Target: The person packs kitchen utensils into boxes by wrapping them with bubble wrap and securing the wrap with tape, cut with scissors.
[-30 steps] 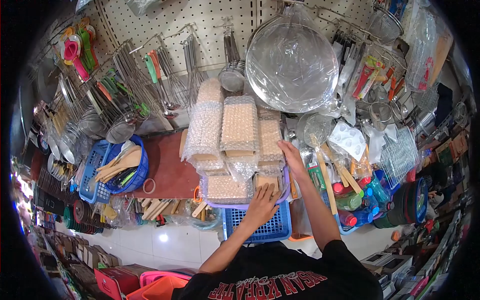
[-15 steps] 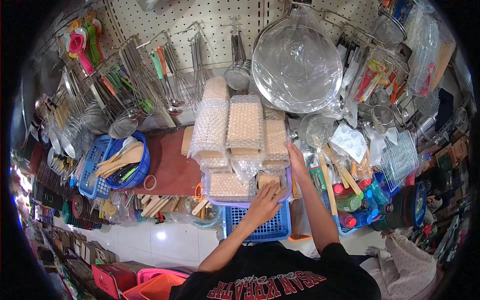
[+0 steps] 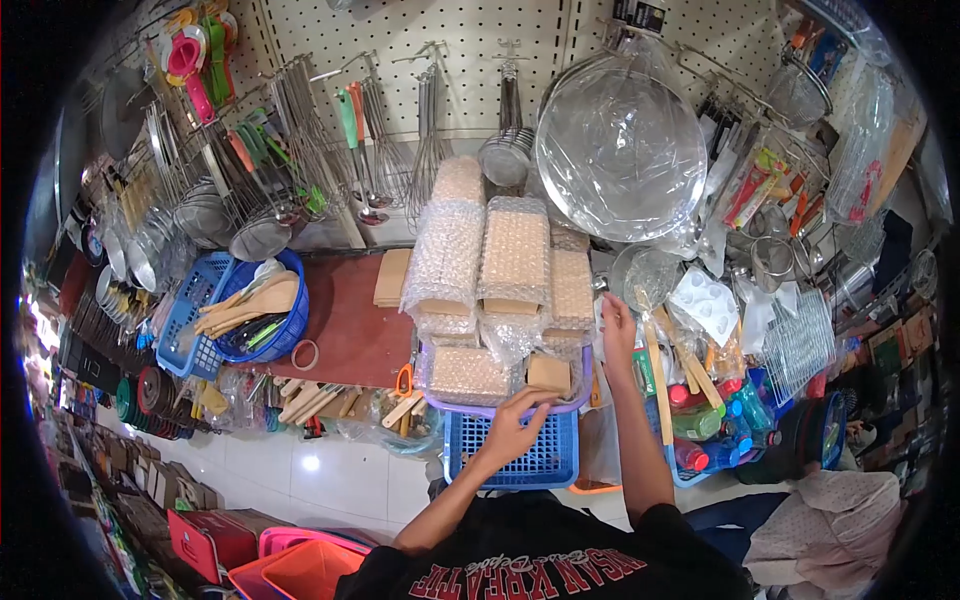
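Note:
A purple basket (image 3: 478, 407) holds a tall pile of bubble-wrapped brown boxes (image 3: 515, 262). At its front right corner, a small brown cardboard box (image 3: 549, 374) lies among the wrapped ones. My left hand (image 3: 516, 428) hovers by the basket's front rim, just below that small box, with its fingers stretched and nothing seen in them. To the right of the pile, my right hand (image 3: 618, 332) is raised with its fingers pointing up, apart from the boxes; it appears to hold nothing. Under the purple basket's front edge is a blue basket (image 3: 563, 458).
Whisks (image 3: 430, 140), strainers and a large plastic-wrapped sieve (image 3: 622, 150) hang on the pegboard. A blue round basket (image 3: 292, 325) of wooden spatulas stands left on the brown surface. Bottles (image 3: 735, 430) and wire racks (image 3: 798, 335) crowd the right. Another person's patterned clothing (image 3: 825, 535) is at lower right.
My left hand has drawn back off the small brown box, leaving it uncovered. My right hand has come away from the pile's right side. The view has shifted slightly.

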Demonstrator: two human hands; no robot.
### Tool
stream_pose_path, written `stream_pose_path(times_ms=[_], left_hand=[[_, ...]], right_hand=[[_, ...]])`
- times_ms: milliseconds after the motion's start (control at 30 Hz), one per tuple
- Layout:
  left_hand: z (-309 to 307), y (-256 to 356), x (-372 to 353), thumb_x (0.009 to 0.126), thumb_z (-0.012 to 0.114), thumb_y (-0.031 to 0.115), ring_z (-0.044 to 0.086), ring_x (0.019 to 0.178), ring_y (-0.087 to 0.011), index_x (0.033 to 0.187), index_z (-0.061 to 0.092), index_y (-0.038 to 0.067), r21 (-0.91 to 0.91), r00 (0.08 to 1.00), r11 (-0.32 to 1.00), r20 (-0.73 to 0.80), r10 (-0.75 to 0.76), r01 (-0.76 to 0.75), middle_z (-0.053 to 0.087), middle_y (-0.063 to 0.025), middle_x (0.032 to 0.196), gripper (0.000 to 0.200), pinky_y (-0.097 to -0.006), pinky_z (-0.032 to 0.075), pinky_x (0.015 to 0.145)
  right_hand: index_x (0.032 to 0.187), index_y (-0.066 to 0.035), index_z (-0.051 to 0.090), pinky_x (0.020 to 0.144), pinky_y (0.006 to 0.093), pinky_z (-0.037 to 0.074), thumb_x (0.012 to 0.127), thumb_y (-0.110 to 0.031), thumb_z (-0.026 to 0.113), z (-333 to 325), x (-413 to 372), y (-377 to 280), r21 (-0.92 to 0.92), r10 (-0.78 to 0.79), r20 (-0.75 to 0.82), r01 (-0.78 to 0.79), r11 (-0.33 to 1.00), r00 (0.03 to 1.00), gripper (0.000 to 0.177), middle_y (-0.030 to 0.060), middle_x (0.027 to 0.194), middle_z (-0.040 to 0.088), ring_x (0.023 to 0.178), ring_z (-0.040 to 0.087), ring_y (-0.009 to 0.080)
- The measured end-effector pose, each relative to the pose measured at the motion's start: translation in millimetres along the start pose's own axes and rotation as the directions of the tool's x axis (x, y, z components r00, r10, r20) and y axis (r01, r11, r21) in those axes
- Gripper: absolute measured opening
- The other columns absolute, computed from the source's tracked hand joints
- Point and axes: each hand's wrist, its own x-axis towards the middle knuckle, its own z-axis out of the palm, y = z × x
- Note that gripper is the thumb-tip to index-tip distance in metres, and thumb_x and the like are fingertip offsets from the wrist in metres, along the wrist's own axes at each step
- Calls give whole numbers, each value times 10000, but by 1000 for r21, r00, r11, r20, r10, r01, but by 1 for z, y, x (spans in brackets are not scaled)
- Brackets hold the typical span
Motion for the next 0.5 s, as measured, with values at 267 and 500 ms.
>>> stream_pose_path(times_ms=[267,500], left_hand=[[-41,-32,-50,1003,526,32,622,843,-122,1085,661,-24,-337,927,935,-303,-219,110,659,-65,897,167,-269,502,786],[-115,-71,-91,1036,494,86,586,774,-108,1092,620,-14,-473,783,858,-450,-429,199,621,-46,850,170,-262,494,736]], right_hand=[[1043,-31,622,644,209,388,987,-124,589,11,-66,-27,142,-91,-100,105,984,991,114,-31,862,567,743,486,39],[964,-58,600,522,201,332,991,-102,574,75,-169,-35,49,-137,20,136,989,990,58,-47,728,483,628,427,25]])
